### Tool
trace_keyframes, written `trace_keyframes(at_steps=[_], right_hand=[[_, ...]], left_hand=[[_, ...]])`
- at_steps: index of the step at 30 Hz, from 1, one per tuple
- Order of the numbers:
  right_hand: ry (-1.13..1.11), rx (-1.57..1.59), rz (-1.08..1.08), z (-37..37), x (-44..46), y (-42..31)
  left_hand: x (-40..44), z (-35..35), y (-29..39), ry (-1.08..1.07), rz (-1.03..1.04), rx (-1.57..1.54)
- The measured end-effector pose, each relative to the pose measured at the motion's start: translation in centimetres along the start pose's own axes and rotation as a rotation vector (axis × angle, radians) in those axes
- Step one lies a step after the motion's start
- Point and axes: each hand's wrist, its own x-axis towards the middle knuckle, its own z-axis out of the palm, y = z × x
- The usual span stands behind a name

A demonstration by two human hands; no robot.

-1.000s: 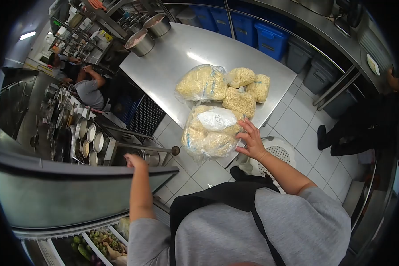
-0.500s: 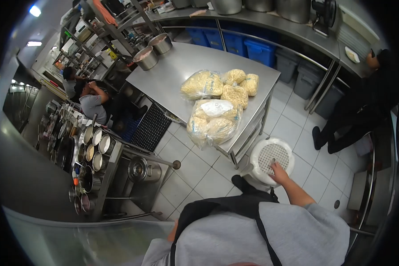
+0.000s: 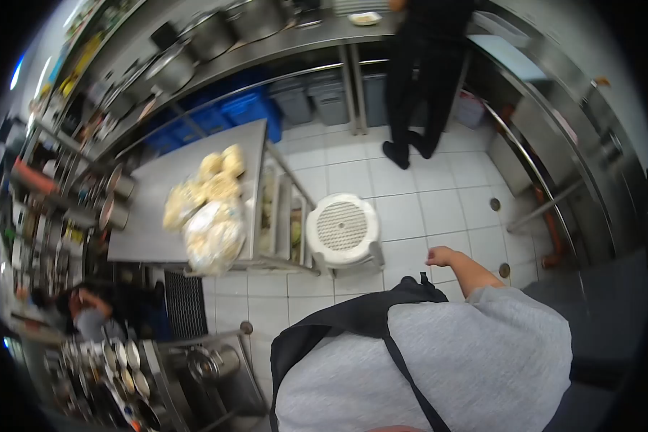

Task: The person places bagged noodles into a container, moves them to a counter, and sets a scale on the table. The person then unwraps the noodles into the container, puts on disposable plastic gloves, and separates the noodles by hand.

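Observation:
My right hand [image 3: 446, 256] hangs in the air over the tiled floor, fingers loosely bent and nothing visible in them. Nearest to it is a white plastic stool [image 3: 331, 236] with a perforated round seat, standing upright a short way to the left and apart from the hand. My left hand is out of sight. Clear bags of yellow noodles [image 3: 214, 234] lie grouped near the close end of a steel table [image 3: 147, 223], beside the stool.
A person in dark clothes [image 3: 428, 65] stands at the back counter. Blue bins [image 3: 252, 111] and grey bins [image 3: 329, 101] sit under it. Another person [image 3: 93, 317] is at the lower left, near a rack of pans [image 3: 126, 360]. Metal pots [image 3: 115, 214] stand on the table's far end.
My right hand has let go of the stool's seat and drawn away to the right. My view has turned right, so the table and stool appear further left.

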Motion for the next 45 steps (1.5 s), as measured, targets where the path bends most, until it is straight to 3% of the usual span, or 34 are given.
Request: trace_keyframes(at_steps=[3, 7, 11, 14, 17, 21, 24, 27, 30, 33, 35, 37, 39, 42, 44, 45], right_hand=[[0.053, 0.193, -0.072, -1.7, -3.0, -0.5], [0.133, 0.289, -0.028, -2.6, -7.1, 4.8], [0.2, 0.385, 0.248, 0.3, -11.5, 16.7], [0.232, 0.252, 0.429, 5.7, -14.5, 29.5], [0.243, 0.462, 0.75, 6.9, -21.5, 35.2], [0.426, 0.772, 0.923, 8.9, -27.5, 37.6], [0.483, 0.766, 0.904, 10.1, -28.5, 37.9], [0.53, 0.957, 0.872, 11.8, -26.6, 37.6], [0.431, 0.98, 0.788, 12.8, -24.2, 38.2], [0.312, 1.049, 0.737, 9.5, -22.4, 39.6], [0.379, 0.958, 0.69, 7.2, -22.2, 41.8], [0.612, 0.912, 0.78, 5.3, -22.9, 44.0], [0.413, 0.954, 0.873, 1.7, -25.1, 46.9], [0.422, 0.938, 0.915, -0.7, -27.0, 51.7], [1.021, 0.97, 1.037, -2.7, -28.5, 52.2], [1.026, 0.983, 1.063, -3.8, -29.0, 51.6]], left_hand=[[1.9, 0.3, 4.2, -0.034, 0.066, 0.036], [4.1, 2.1, 11.4, -0.077, 0.148, 0.088], [6.0, 6.2, 20.9, -0.12, 0.228, 0.144], [6.9, 10.1, 28.8, -0.14, 0.288, 0.179], [7.8, 13.6, 35.8, -0.165, 0.346, 0.223], [8.9, 18.1, 44.3, -0.207, 0.421, 0.277], [9.4, 20.9, 49.8, -0.233, 0.463, 0.305], [9.7, 23.2, 54.3, -0.262, 0.497, 0.353], [11.2, 26.1, 59.5, -0.32, 0.523, 0.484], [13.0, 29.7, 65.0, -0.405, 0.53, 0.644], [14.5, 32.3, 69.3, -0.453, 0.545, 0.761], [15.9, 35.0, 73.9, -0.495, 0.57, 0.862], [16.9, 37.8, 78.9, -0.534, 0.61, 0.919], [18.2, 42.5, 86.9, -0.599, 0.714, 0.922], [18.7, 47.0, 92.6, -0.66, 0.831, 0.859], [18.8, 49.9, 95.7, -0.69, 0.884, 0.781]])
